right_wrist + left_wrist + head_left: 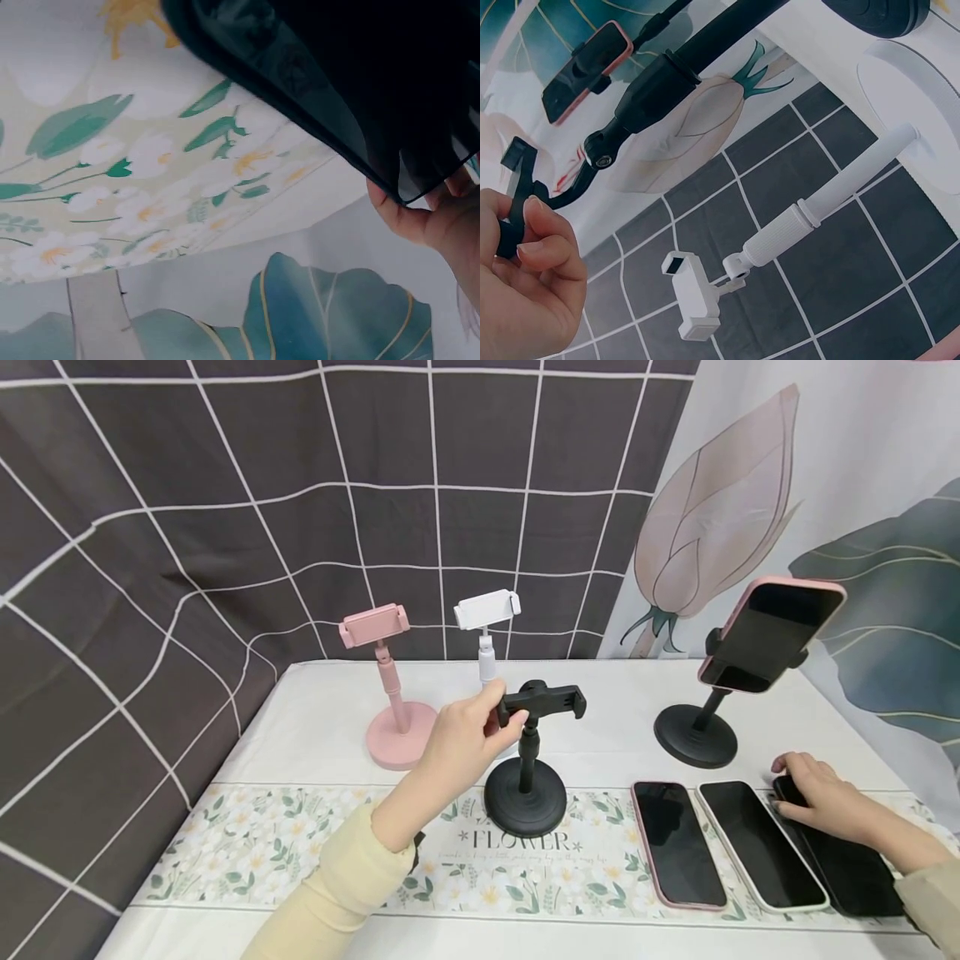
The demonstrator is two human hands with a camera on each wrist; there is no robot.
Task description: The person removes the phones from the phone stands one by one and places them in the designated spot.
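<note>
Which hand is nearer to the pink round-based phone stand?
Left. The left hand is just right of the pink phone stand, pinching the empty black phone clamp; the right hand is much farther right, holding the black rectangular phone.

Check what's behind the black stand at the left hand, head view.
The white stand: its clamp and upper pole show. The left hand and black stand cover its lower pole and most of its base.

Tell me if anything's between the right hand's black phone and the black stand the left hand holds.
The white-edged phone and the pink-edged phone lie flat between the black phone and the black stand. Both are low, so lifting over them should probably do. The other black stand sits farther back.
</note>
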